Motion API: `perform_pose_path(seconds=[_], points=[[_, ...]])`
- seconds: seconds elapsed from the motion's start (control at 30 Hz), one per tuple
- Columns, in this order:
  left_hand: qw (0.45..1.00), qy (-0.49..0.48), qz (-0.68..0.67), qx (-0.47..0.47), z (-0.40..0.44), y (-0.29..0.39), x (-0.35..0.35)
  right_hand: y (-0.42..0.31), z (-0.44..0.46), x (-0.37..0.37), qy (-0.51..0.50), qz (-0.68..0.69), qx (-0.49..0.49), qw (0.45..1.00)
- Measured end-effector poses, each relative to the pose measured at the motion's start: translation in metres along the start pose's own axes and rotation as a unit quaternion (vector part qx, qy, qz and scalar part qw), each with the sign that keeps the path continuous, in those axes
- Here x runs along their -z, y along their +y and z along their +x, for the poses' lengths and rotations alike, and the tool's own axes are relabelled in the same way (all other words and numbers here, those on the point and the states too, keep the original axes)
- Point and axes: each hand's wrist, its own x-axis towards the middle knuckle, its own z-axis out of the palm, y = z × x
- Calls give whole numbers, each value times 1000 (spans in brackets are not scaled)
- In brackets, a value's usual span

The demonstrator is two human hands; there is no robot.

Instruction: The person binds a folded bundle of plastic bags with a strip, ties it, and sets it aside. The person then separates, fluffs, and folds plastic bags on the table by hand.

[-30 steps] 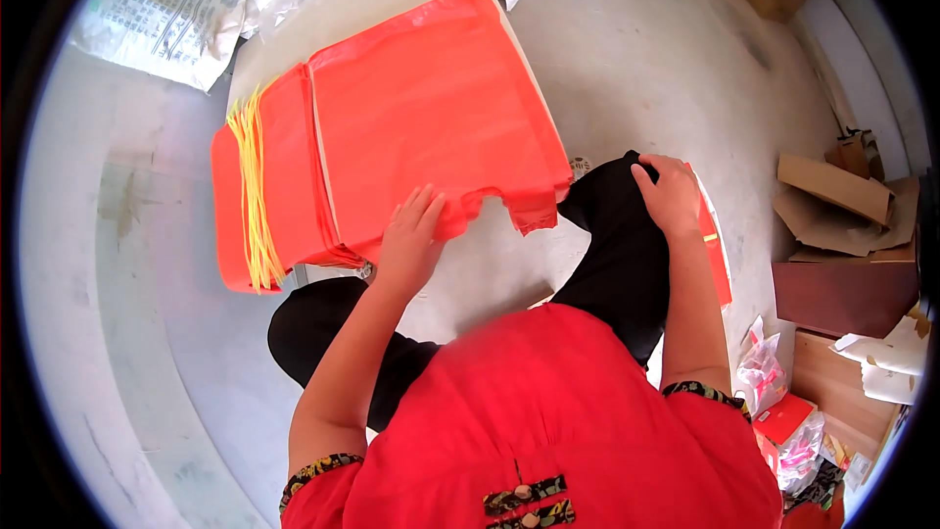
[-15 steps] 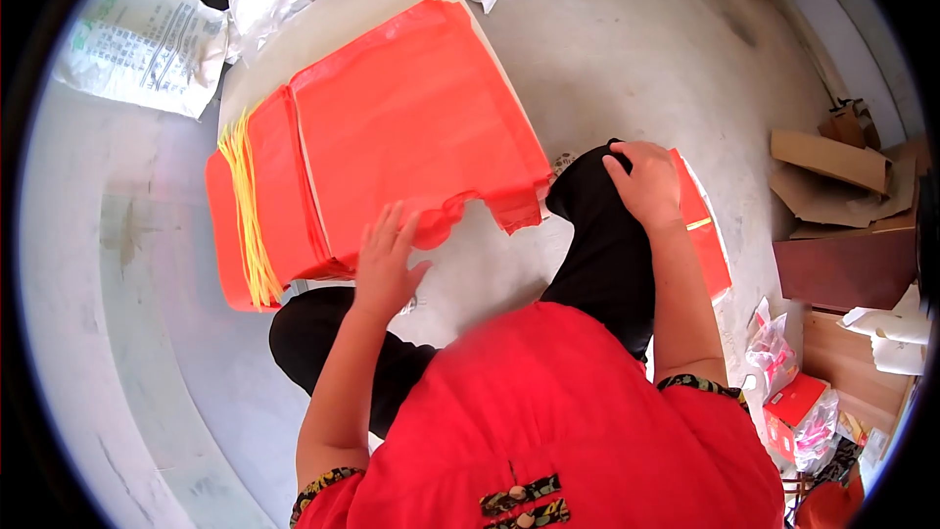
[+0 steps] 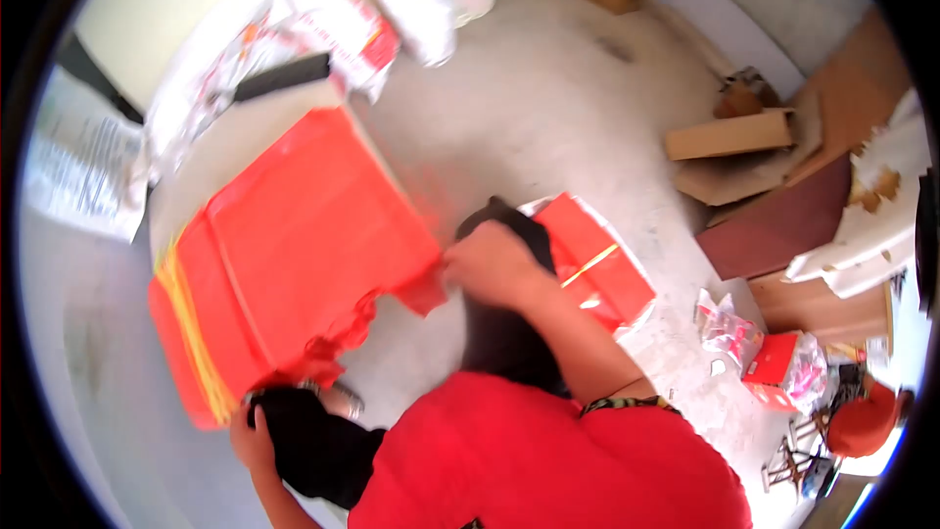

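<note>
A pile of large red sheets (image 3: 304,235) with a ragged near edge lies on a low table. A bundle of yellow strings (image 3: 191,338) runs across its left part. My left hand (image 3: 253,443) is at my left knee, beside the pile's near left corner; its thumb and fingers are apart and I see nothing held. My right hand (image 3: 494,264) is above my right knee, its fingers near the pile's right corner. Motion blurs those fingers, so whether they touch the sheets I cannot tell.
A red stack (image 3: 592,264) with a yellow band sits right of my right knee. A black roll (image 3: 282,78) lies on the table's far end, near white printed sacks (image 3: 338,24). Opened cardboard (image 3: 729,137) stands at the right; a red stool (image 3: 862,421) is farther down.
My view has swung right, so the table appears farther left and lower. My left hand has gone down to the left knee. My right hand has moved off the knee toward the sheets' right corner.
</note>
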Motion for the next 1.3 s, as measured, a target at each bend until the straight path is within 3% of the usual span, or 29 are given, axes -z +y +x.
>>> perform_pose_path(seconds=[0.1, 0.17, 0.33, 0.37, 0.47, 0.6, 0.7, 0.8, 0.87, 0.93, 1.03, 1.1, 1.17, 1.23, 1.3], points=[[997, 41, 58, -29, 1, -7, -12, -13, -5, -24, 23, 91, 98, 991], [999, 1, 50, 5, 7, 3, -5, -33, 3, -13, -44, 111, 97, 988], [999, 4, 48, 2, 7, -13, -10, -68, 29, -12, -58, 77, 190, 977], [992, -76, 100, 26, 0, 60, 37, -74, 34, -13, -70, 96, 200, 972], [992, -80, 91, 40, -4, 71, 41, -90, 55, -20, -87, 83, 226, 967], [989, -85, 109, 53, -4, 68, 42, -104, 76, -9, -47, 85, 254, 962], [987, -80, 118, 77, -2, 60, 36, -120, 102, -21, 55, 58, 327, 942], [990, -69, 98, 74, -2, 38, 28, -130, 114, -5, 5, 26, 338, 941], [989, -76, 99, 78, -2, 20, 25, -125, 131, -36, 61, 80, 364, 926], [996, -7, 56, 70, -2, -17, 3, -116, 140, -70, 106, 128, 365, 916], [998, 28, 4, 61, -4, -58, -15, -90, 150, -69, 34, 70, 347, 935], [996, 32, 4, 83, -5, -35, -6, -80, 167, -65, -50, -10, 348, 936], [995, 30, 24, 96, -3, -24, -2, -77, 175, -83, 70, 38, 355, 931], [995, 44, 9, 93, -3, -20, -2, -69, 159, -54, 97, 135, 363, 917], [994, 46, 16, 100, -1, -3, 3, -68, 159, -72, 112, 154, 357, 914]])
